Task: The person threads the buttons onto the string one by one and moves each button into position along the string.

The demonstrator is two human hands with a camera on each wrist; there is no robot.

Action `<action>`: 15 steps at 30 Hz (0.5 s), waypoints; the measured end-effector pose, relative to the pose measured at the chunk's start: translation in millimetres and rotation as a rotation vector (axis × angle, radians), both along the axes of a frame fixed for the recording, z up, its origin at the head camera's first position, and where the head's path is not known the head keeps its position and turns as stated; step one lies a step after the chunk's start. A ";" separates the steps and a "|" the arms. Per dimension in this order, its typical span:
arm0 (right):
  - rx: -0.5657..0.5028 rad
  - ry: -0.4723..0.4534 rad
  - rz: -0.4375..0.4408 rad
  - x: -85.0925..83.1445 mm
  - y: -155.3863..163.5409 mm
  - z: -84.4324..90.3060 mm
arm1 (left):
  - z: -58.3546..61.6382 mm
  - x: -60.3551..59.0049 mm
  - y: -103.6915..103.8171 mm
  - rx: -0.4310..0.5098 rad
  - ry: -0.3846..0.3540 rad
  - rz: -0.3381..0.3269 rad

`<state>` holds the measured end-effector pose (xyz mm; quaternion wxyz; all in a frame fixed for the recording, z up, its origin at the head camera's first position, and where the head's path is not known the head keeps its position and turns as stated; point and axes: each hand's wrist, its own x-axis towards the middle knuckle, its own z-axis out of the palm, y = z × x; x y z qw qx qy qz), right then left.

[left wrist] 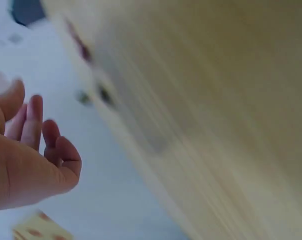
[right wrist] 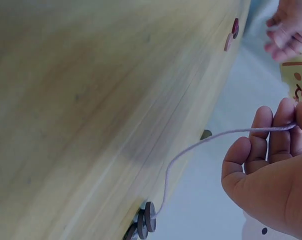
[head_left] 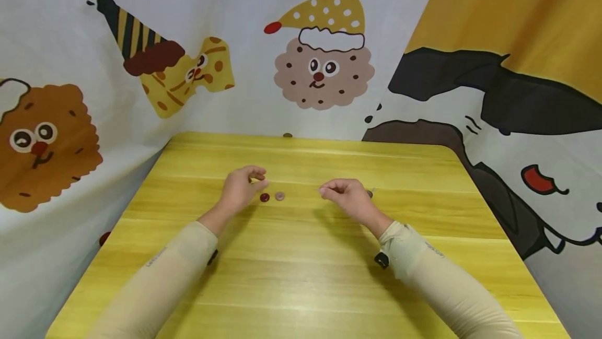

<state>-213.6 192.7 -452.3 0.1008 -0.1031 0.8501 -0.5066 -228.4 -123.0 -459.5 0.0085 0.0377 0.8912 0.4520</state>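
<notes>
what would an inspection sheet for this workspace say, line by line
surface: yellow wooden table, bare grain over most of it.
job's things: a dark red button and a paler pink button lie side by side between the hands; a thin pale thread runs down to a stack of dark buttons.
clutter: nothing seen.
hands: left hand has its fingers curled above the table beside the dark red button, and whether it holds anything cannot be told; right hand pinches the thread.
cables: nothing seen.
surroundings: cartoon-print cloth hangs behind and to both sides.
</notes>
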 end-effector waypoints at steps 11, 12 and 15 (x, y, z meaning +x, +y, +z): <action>0.008 -0.025 0.079 -2.9 -9.1 0.8 | -26.1 -23.8 -55.2 -0.094 -0.160 -0.114; 0.010 -0.028 0.082 -3.1 -9.5 1.0 | -27.7 -25.2 -54.6 -0.099 -0.161 -0.116; 0.022 -0.026 0.085 -4.4 -9.7 1.3 | -31.9 -28.8 -53.2 -0.121 -0.154 -0.108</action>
